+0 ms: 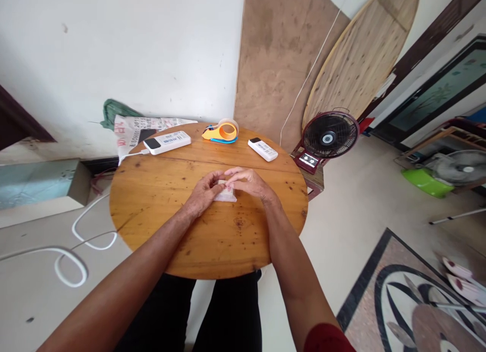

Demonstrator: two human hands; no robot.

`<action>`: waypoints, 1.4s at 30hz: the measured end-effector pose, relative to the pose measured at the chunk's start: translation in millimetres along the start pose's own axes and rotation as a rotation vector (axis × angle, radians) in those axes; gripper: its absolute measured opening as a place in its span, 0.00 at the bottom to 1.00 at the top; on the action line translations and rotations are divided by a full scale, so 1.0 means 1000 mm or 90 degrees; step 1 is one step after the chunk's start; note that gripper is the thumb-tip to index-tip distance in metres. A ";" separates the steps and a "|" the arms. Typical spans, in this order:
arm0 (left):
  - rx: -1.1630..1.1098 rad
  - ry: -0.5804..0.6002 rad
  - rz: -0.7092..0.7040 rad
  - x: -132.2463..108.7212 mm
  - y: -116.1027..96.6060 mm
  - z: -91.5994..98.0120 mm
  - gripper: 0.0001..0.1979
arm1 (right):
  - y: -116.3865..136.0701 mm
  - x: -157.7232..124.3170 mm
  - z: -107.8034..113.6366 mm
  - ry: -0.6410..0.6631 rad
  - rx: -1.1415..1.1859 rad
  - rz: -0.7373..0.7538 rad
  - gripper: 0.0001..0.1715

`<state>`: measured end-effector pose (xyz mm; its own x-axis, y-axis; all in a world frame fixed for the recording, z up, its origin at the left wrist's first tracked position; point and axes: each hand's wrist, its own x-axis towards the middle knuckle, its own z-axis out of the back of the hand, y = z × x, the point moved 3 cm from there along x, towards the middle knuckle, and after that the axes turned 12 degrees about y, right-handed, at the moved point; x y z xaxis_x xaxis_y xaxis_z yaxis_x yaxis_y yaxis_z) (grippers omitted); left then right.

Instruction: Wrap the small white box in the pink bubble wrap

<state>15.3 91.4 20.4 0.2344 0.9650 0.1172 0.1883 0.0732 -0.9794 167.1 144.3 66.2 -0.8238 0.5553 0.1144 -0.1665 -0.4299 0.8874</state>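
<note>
A small white packet with faint red marks lies on the round wooden table in front of me. My left hand closes on its left side, thumb across the top. From the right, my right hand reaches over, its fingertips pinched together at the packet's upper edge beside the left thumb. The fingers cover the packet's far part, so what the right fingertips grip there is hard to see.
Along the table's far side are a white device with a plugged-in cable, an orange tape dispenser with something blue under it, and a smaller white device. A fan stands right of the table. A white cable loops over the floor at left.
</note>
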 end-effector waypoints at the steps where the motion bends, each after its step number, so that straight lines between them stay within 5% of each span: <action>1: 0.001 0.003 0.000 0.000 0.000 0.000 0.27 | -0.001 0.000 0.000 -0.003 0.003 -0.004 0.08; 8: -0.006 -0.053 0.023 0.001 0.004 0.003 0.29 | -0.016 0.005 0.001 -0.116 0.038 -0.056 0.08; 17: -0.010 -0.030 0.010 0.004 0.009 0.004 0.31 | -0.016 0.009 -0.010 -0.072 0.021 -0.160 0.08; 30: -0.028 -0.039 0.007 0.003 0.007 0.001 0.33 | -0.021 0.012 -0.017 -0.096 0.065 -0.169 0.06; 42: -0.012 -0.051 0.030 0.003 0.007 0.002 0.32 | -0.023 0.002 -0.001 -0.107 0.171 -0.187 0.10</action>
<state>15.2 95.2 13.4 0.1671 0.9843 0.0569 0.1963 0.0233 -0.9803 168.8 154.7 46.1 -0.6584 0.7447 -0.1091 -0.2157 -0.0478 0.9753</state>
